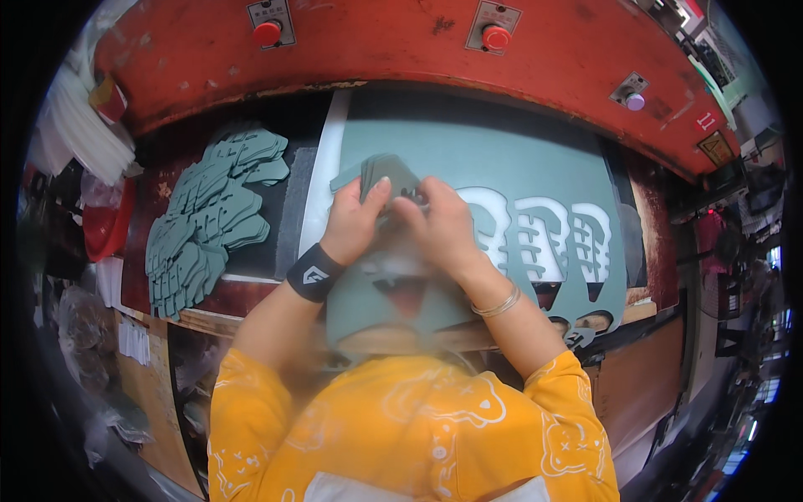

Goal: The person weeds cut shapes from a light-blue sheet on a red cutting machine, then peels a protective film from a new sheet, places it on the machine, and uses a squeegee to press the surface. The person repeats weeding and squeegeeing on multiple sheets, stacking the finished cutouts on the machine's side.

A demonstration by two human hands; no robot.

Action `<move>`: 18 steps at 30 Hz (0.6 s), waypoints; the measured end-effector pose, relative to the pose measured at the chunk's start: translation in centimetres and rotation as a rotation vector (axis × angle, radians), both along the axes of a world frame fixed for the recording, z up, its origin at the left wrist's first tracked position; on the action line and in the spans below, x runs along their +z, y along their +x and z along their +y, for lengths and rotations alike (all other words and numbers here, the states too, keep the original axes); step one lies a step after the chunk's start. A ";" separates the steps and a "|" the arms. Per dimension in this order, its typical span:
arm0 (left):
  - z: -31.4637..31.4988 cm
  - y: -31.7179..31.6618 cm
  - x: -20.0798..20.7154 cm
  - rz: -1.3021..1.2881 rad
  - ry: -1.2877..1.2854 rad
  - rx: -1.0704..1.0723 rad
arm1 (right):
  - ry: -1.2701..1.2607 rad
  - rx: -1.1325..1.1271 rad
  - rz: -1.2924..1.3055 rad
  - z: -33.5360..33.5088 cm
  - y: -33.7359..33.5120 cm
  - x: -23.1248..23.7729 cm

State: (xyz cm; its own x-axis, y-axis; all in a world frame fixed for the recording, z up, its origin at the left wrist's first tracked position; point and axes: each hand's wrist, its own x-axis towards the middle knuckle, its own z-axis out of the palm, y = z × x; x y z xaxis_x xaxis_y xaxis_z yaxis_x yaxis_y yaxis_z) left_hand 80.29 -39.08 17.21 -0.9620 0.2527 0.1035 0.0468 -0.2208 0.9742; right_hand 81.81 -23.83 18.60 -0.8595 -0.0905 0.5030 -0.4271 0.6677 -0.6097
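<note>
Both of my hands are together over the work surface, around a small stack of cut grey-green sheet pieces point(386, 173). My left hand point(350, 219), with a black wristband, grips the stack from its left side, thumb on top. From the right, my right hand point(445, 224) has its fingers closed at the stack's edge; the fingertips are partly hidden. Beneath them lies a large grey-green sheet point(485, 146) with several shaped cut-outs along its near right part, white showing through. Its near edge hangs close to my body, and the area under my hands is blurred.
Overlapping piles of cut grey-green pieces point(213, 201) lie at the left. A red machine beam point(376, 50) spans the back, bearing red push buttons point(496, 37) and a purple knob point(635, 102). White sheets point(82, 130) and a red container point(107, 222) stand far left.
</note>
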 end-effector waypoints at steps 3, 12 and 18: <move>-0.5 -1.1 0.5 -0.146 0.108 0.033 | 0.096 -0.034 0.084 1.3 -0.2 -0.9; -5.6 -4.7 6.9 -0.108 0.351 0.227 | 0.063 0.076 -0.047 1.9 1.0 0.3; -1.1 -1.4 5.2 0.104 0.034 0.094 | 0.055 -0.009 -0.070 -0.2 -1.2 2.9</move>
